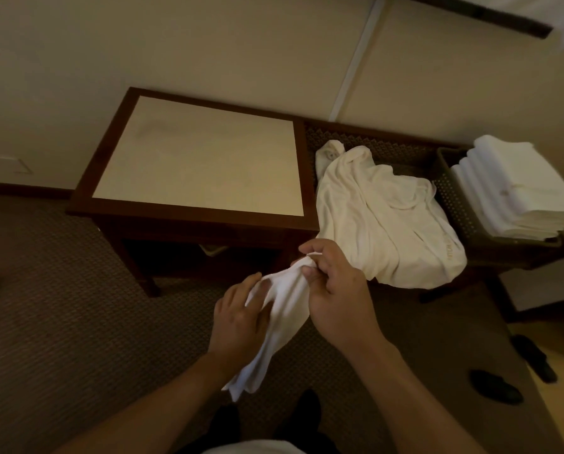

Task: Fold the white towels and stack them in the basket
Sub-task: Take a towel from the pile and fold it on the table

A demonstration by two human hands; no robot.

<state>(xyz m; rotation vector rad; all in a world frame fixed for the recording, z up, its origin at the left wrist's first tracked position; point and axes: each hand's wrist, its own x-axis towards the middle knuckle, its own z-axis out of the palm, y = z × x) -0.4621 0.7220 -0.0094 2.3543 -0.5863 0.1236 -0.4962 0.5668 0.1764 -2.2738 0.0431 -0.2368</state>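
The right hand (336, 290) is covering the top corner of the small white towel (283, 309), so its grip there is mostly hidden; left of it, the left hand (241, 317) is hiding part of the cloth beneath its fingers; right of the grips, the stack of folded towels (516, 188) is concealing the basket (454, 198) interior and is being cut by the frame's right edge; lettering on the crumpled towel (385, 217) is reading too small to tell.
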